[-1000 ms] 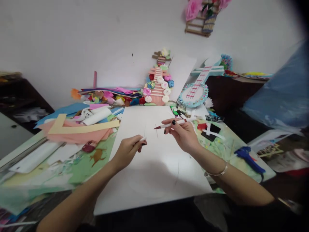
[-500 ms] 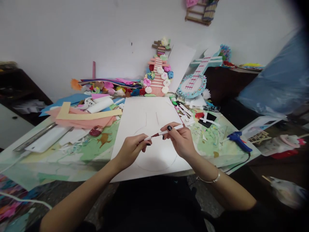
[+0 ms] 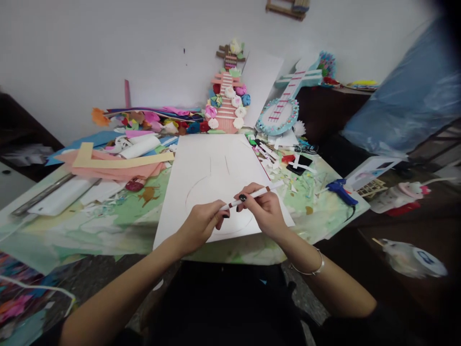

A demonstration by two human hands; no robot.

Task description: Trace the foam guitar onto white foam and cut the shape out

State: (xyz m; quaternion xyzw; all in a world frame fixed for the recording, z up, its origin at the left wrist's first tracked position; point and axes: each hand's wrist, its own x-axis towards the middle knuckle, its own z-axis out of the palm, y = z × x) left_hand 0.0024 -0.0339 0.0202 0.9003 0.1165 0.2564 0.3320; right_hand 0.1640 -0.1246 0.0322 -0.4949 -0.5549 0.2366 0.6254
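Note:
A white marker pen (image 3: 255, 194) with a brown band lies across both hands above a large white sheet (image 3: 212, 168) that bears a drawn curved outline. My right hand (image 3: 261, 211) pinches the pen's barrel. My left hand (image 3: 201, 223) is closed round the white cap, which sits on the pen's tip. Both hands hover over the sheet's near edge.
Pink and yellow paper strips (image 3: 111, 166) and a paper roll lie at the left. Two decorated paper guitars (image 3: 226, 103) (image 3: 281, 113) lean on the back wall. Scraps, a black piece (image 3: 300, 166) and a blue glue gun (image 3: 340, 190) lie at the right.
The hands came together and the cap in my left hand went onto the pen's red tip. The view dropped, so the table's near edge shows.

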